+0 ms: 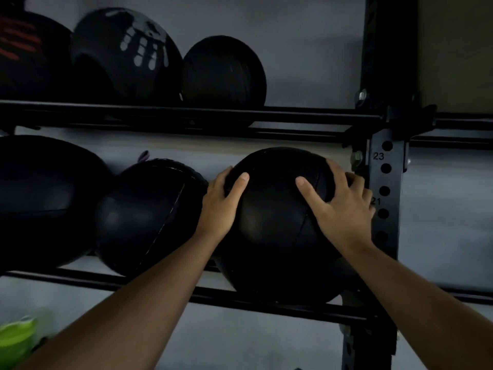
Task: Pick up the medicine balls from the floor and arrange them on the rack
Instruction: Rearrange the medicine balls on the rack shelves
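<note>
A black medicine ball [277,231] rests on the lower rails of the black rack [266,305], at the right end beside the upright. My left hand [221,206] presses on its left side with fingers spread. On its upper right side lies my right hand [338,206], fingers wrapped over the top. Both hands hold the ball. Its underside is hidden behind the front rail.
Two more black balls [144,217] [40,201] sit to the left on the same shelf. The upper shelf [293,116] carries three balls, one with a white handprint [128,54]. The numbered rack upright [384,198] stands just right of my hand. A green object [16,340] shows at bottom left.
</note>
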The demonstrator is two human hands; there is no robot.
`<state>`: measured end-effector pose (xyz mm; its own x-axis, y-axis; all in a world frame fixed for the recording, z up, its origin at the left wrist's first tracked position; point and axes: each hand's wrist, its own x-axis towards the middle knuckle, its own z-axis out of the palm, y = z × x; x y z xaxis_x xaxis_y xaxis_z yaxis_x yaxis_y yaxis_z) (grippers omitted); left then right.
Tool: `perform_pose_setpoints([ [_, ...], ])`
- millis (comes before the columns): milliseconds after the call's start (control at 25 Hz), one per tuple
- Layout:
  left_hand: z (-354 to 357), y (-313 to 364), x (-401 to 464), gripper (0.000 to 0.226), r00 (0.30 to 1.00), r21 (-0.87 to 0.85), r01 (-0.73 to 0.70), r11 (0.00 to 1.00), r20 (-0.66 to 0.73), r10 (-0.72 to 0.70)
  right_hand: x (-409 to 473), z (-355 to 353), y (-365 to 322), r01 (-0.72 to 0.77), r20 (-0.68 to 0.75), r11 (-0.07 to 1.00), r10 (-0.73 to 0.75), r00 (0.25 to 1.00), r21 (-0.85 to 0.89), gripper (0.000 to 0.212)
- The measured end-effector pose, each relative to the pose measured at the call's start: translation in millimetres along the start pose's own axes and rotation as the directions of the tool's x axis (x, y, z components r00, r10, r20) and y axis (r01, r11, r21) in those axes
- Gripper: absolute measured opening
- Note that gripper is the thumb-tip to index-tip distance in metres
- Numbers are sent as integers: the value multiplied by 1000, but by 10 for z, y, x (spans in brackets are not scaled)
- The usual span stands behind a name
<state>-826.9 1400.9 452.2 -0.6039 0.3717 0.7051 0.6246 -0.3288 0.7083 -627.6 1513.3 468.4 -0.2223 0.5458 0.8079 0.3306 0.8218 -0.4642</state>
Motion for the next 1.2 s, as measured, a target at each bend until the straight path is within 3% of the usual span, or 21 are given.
perform_pose_setpoints([
  [160,-243,125,-2,88,984,221,6,975,172,-45,-52,-67,-63,62,-2,990,-63,998,-126,95],
  [320,-907,149,109,68,976,520,-191,832,190,105,-116,221,-750,272,11,946,-274,962,-180,84],
  [480,-1687,-40,383,59,979,636,-202,745,160,129,-201,868,-1573,308,98,946,-299,949,-98,81],
  [600,-2311,-322,550,73,981,621,-155,768,188,45,-322,1484,-1952,157,206,987,-158,966,23,75],
  [720,-2674,-661,506,102,970,399,-5,917,225,-92,-495,2033,-2120,36,300,997,-53,953,64,78],
  [800,-2676,-833,432,115,967,340,-8,941,242,-80,-580,2206,-2124,30,253,999,-37,967,32,82],
  [880,-2656,-973,437,123,965,348,-104,932,262,10,-584,2264,-2124,22,206,999,-28,978,34,87],
  [1040,-2637,-1088,483,114,966,332,-194,923,229,121,-521,2276,-2127,17,192,1000,-19,981,13,88],
  [1200,-2562,-986,601,99,987,315,-115,942,141,73,-240,2281,-2195,-9,262,1000,10,965,-5,82],
])
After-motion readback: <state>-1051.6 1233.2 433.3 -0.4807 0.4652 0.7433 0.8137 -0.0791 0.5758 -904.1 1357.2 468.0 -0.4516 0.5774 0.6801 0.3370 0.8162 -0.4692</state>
